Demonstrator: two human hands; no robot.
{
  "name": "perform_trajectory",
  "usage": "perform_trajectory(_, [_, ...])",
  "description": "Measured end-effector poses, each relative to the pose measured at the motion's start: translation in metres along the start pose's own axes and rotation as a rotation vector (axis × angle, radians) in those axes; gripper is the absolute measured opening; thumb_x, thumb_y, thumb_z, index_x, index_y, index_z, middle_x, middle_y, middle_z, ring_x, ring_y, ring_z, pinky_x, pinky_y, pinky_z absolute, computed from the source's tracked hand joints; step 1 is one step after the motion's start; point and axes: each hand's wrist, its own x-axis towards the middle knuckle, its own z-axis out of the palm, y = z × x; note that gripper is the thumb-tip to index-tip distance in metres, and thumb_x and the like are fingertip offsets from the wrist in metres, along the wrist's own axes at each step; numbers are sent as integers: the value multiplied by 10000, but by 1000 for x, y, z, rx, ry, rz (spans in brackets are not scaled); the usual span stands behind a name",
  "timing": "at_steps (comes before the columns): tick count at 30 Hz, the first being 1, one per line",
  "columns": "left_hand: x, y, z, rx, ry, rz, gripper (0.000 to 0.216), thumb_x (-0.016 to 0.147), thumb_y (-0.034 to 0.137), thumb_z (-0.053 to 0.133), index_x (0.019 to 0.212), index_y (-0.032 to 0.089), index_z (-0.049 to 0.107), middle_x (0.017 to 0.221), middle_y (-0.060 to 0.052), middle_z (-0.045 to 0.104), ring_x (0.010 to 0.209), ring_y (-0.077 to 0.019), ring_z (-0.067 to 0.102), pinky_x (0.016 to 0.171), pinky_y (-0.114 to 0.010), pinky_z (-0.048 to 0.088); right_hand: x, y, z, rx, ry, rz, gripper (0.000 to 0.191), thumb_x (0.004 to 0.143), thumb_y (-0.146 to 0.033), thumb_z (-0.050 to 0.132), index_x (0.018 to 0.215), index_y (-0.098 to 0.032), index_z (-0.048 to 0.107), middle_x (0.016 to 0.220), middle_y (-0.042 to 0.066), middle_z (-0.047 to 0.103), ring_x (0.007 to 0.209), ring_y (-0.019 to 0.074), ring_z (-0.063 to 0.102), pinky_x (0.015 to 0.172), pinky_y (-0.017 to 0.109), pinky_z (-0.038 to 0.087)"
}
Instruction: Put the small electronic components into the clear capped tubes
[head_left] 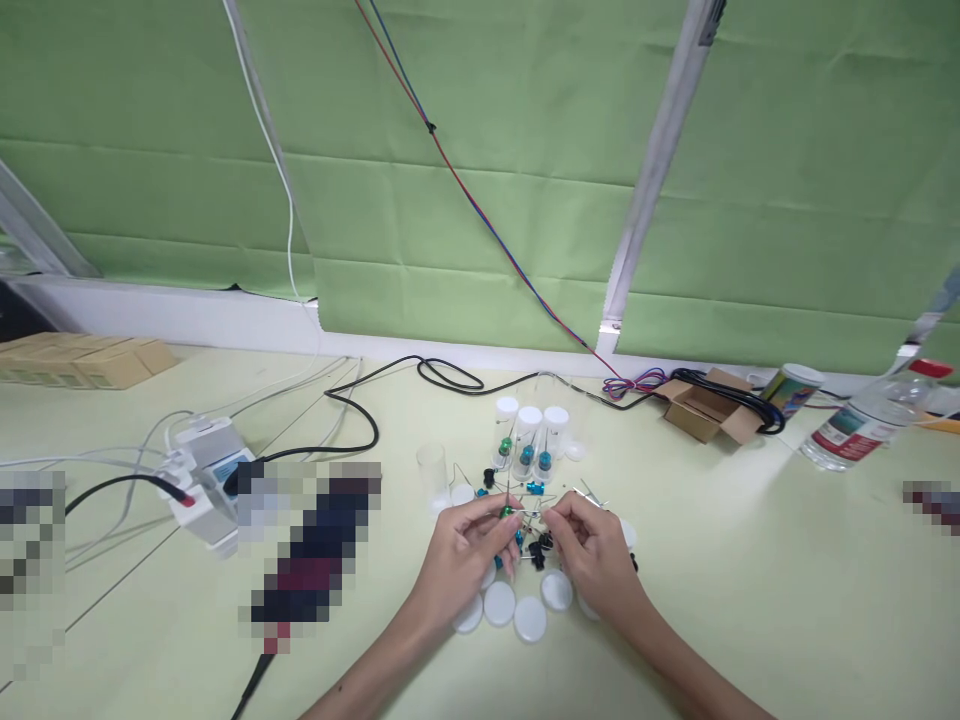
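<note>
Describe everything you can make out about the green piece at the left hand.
The green piece is small, with a shiny, metallic-looking surface. The left hand holds it at the fingertips over the table, the fingers covering part of it. A thin silvery rod runs from beside it toward the right hand; whether rod and piece are joined is too small to tell, and the piece's finer shape is unclear.
</note>
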Motion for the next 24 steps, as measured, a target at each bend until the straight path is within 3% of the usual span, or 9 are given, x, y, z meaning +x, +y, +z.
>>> perform_trajectory(7, [0, 1, 1, 5, 18, 13, 286, 803, 403, 687, 920, 144, 665, 586, 12, 620, 466, -122, 562, 535, -257, 465, -2, -2, 1, -28, 38, -42, 298, 918, -354, 522, 672, -186, 535, 552, -33, 464, 489, 103, 400, 471, 222, 337])
perform_trajectory(13, [2, -2, 0, -63, -12, -19, 326, 769, 443, 714, 892, 152, 632, 567, 7, 630, 445, -130, 573, 494, -254, 469, -3, -2, 3, -42, 71, -131, 231, 933, -330, 511, 873, -186, 681, 674, 20, 589, 516, 127, 483, 473, 243, 388])
perform_trajectory(16, [1, -2, 0, -102, -10, -48, 328, 766, 440, 719, 887, 148, 632, 561, 1, 629, 456, -129, 570, 489, -252, 473, -4, -2, 3, -88, 74, -195, 231, 938, -302, 511, 841, -186, 685, 669, 23, 593, 553, 138, 515, 512, 255, 408])
perform_trajectory(21, [1, 4, -1, -125, 106, -69, 320, 740, 423, 745, 860, 143, 645, 648, -14, 648, 492, -120, 586, 479, -234, 467, -2, -3, 0, -171, 195, -266, 207, 937, -288, 523, 836, -176, 665, 665, 29, 596, 604, 157, 533, 565, 273, 427])
perform_trajectory(24, [1, 4, -1, -85, 132, -48, 344, 748, 432, 735, 900, 137, 647, 592, 3, 625, 451, -111, 563, 474, -232, 460, 1, -1, -2, -280, 250, -298, 197, 938, -286, 522, 845, -173, 655, 680, 32, 597, 580, 149, 504, 555, 275, 417])
